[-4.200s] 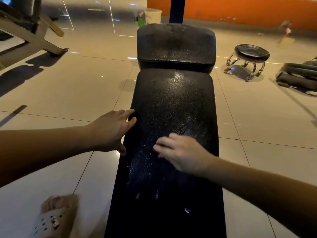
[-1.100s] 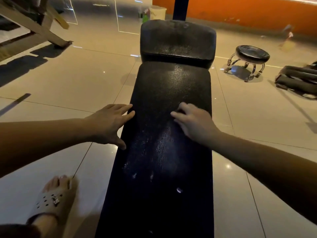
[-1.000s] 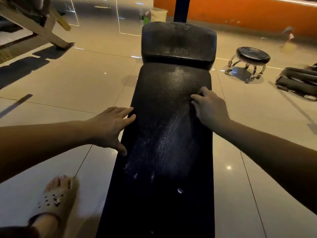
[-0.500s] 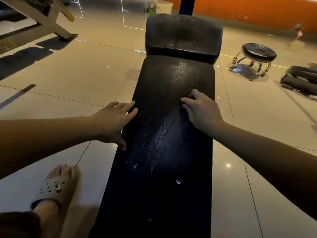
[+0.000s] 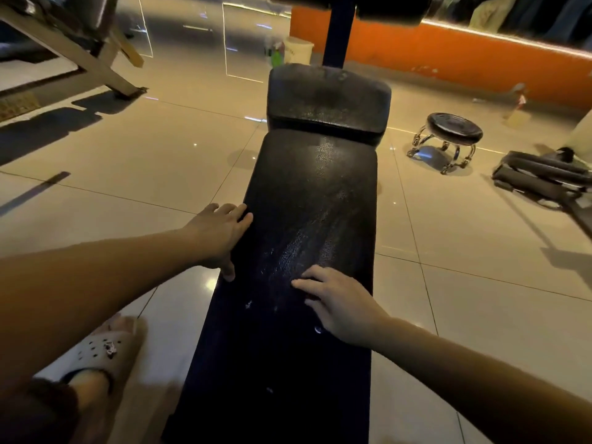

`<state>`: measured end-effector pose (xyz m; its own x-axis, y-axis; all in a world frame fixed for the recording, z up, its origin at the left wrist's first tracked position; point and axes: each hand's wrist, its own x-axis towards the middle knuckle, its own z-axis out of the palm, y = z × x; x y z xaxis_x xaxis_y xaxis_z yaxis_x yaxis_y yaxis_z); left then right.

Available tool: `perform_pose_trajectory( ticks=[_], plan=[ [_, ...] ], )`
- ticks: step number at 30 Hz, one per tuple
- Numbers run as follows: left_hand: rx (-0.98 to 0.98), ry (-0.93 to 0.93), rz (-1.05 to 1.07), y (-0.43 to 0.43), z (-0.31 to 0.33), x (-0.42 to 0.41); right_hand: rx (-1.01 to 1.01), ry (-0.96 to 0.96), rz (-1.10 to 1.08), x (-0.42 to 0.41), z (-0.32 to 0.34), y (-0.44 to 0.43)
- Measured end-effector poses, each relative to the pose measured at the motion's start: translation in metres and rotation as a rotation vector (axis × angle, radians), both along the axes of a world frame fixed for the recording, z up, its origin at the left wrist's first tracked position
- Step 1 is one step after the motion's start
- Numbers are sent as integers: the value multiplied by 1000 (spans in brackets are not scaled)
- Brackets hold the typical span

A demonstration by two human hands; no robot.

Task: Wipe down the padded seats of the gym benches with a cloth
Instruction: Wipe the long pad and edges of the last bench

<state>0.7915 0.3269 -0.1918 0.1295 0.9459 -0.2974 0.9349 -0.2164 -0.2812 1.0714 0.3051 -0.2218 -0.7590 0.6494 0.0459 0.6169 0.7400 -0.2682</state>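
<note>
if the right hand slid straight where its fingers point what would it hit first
Probably the left hand, resting at the left edge of the bench pad; the right hand points diagonally across bare pad toward it.

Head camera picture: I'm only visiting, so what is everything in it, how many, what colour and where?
bench: one, black padded seat, centre, running away from camera
head pad: one, black, bench's far end
post: one, dark blue, behind the head pad
stool: one, black top, shiny legs, right
padded pieces: several, black, far right on floor
bucket: one, pale, far, left of post
wooden frame: one, tan, top left
wall: one, orange, far side
floor: one, beige glossy tiles, all round
sandal: one, pale, bottom left, on a foot
left hand: one, resting on bench's left edge
right hand: one, flat on the seat, near
</note>
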Motion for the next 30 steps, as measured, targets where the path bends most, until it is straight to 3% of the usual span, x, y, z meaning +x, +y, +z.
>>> perform_pose_trajectory(
  ticks=[2,5,8,13,19,30],
  plan=[
    [25,-23,62,-10,-1,3,-72,128,-119,8,4,8],
    [62,-52,141,-30,-1,8,-107,369,-482,16,7,35],
    [52,-150,230,-56,-3,12,68,282,-693,20,4,41],
    [65,-415,364,-105,-13,20,308,236,-560,6,8,20],
    [1,-386,330,-133,-29,26,237,-99,-635,-7,1,2],
    [33,-424,304,-116,-66,31,255,267,-664,-5,7,52]
  ],
)
